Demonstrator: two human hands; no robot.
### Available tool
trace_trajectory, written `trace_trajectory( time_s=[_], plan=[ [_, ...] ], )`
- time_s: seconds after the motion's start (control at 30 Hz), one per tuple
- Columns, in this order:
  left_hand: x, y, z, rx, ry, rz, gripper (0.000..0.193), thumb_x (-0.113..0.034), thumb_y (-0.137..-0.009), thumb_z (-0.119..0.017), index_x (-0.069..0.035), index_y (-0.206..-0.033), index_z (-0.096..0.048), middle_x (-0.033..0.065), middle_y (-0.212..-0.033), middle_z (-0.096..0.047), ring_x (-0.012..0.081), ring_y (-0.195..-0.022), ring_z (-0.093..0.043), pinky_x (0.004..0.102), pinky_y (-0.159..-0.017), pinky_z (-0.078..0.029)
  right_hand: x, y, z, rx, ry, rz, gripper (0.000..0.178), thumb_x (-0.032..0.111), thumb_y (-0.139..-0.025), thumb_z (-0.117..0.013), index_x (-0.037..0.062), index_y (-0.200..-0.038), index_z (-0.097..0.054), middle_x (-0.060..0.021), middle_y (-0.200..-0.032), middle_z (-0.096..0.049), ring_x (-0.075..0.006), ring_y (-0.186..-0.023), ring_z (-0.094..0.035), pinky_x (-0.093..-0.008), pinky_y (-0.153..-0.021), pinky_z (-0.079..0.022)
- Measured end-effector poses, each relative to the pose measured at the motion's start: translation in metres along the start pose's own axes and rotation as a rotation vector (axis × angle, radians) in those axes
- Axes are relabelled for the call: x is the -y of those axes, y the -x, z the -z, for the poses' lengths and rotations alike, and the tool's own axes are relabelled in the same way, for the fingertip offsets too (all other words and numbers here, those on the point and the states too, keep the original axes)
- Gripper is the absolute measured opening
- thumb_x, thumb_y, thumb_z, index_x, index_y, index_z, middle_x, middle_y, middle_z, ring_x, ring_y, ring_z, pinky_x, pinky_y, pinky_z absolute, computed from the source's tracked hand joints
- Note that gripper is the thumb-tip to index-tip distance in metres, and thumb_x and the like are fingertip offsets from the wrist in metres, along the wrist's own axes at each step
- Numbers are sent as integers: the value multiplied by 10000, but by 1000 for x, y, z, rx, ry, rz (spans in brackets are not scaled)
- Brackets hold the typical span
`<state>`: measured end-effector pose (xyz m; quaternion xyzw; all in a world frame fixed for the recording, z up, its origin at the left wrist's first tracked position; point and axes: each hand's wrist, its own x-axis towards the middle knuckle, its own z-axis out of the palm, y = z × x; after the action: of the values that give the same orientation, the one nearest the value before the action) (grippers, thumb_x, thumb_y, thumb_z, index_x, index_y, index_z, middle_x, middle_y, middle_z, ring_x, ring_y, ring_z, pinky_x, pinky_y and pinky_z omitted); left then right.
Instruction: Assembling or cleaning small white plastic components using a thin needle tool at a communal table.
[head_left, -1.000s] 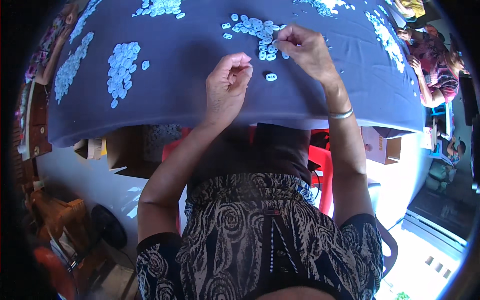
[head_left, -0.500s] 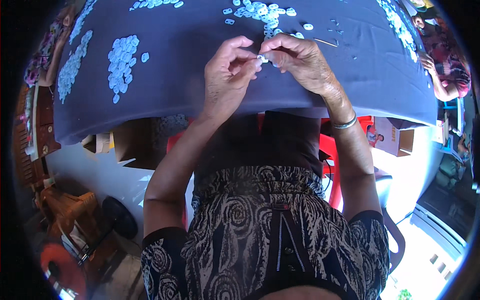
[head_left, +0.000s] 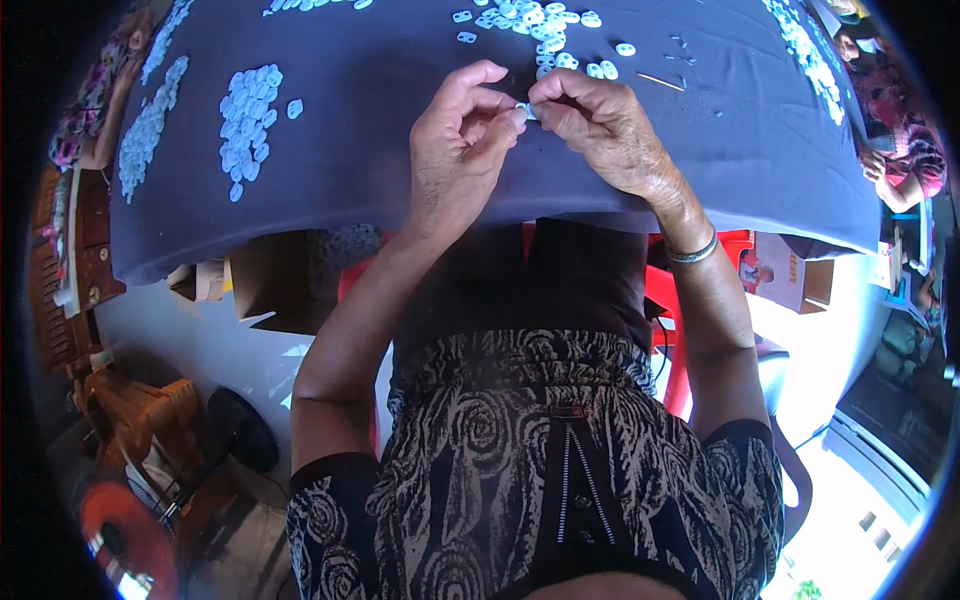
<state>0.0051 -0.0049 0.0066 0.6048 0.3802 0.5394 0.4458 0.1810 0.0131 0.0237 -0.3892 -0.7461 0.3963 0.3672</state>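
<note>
My left hand (head_left: 460, 145) and my right hand (head_left: 608, 130) meet over the table in front of me. A small white plastic piece (head_left: 525, 112) is pinched between their fingertips, mostly covered by them. Its shape is hard to make out. Just beyond the hands lies a loose pile of small white oval pieces with two holes (head_left: 552, 42). Right of that pile rests a thin tan stick (head_left: 661, 81), with several tiny dark bits (head_left: 682, 58) scattered near it.
A dark cloth covers the table (head_left: 340, 150). Further white pieces (head_left: 248, 115) are heaped at the left, and more (head_left: 808, 60) at the far right. Other people sit at both sides; one person's hand (head_left: 872, 165) is at the right edge. Cardboard boxes (head_left: 270, 285) stand underneath.
The right fingertips have closed in further over the white piece, so less of it shows. The view has shifted slightly. At the right edge, the other person's hand has drawn back from the table.
</note>
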Motion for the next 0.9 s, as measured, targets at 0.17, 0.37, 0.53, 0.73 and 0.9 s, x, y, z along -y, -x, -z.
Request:
trace_trajectory(
  time_s=[0.17, 0.37, 0.53, 0.73, 0.9],
  plan=[
    [-3, 0, 1, 55, 58, 101, 347, -7, -852, -596, -20, -1181, -488, 90, -878, -628, 129, -770, -625, 244, -657, -532, 6, 0, 0, 37, -48, -98, 91, 81, -885, -541, 11, -922, -585, 33, -734, -507, -28, -640, -424, -199, -555, -362],
    [-5, -2, 5, 56, 60, 160, 327, -22, -841, -618, -24, -1151, -513, 91, -857, -631, 123, -753, -622, 239, -645, -528, 5, -1, -1, 39, -11, -93, 87, 72, -875, -559, 13, -925, -600, 31, -731, -521, -34, -642, -451, -205, -568, -392],
    [0, -8, 15, -21, -26, 138, 319, -12, -823, -630, -19, -1122, -518, 76, -829, -627, 102, -705, -606, 221, -613, -515, -3, -8, 13, -69, 164, -12, 106, 66, -853, -598, 20, -942, -632, 0, -790, -606, -57, -689, -532, -218, -626, -446],
    [10, -9, 20, -89, -169, 34, 331, 0, -824, -625, -26, -1132, -507, 56, -823, -618, 82, -707, -592, 202, -588, -509, 3, -35, 22, -47, 468, 25, 121, 112, -814, -636, 22, -894, -652, -62, -769, -634, -126, -661, -581, -267, -621, -470],
    [15, -10, 22, -109, -214, -22, 342, 0, -825, -623, -31, -1138, -488, 53, -817, -613, 84, -705, -589, 201, -589, -509, 5, -60, 10, 100, 654, -118, 198, 200, -769, -669, 20, -850, -658, -90, -682, -619, -184, -622, -591, -306, -605, -473]
  ],
)
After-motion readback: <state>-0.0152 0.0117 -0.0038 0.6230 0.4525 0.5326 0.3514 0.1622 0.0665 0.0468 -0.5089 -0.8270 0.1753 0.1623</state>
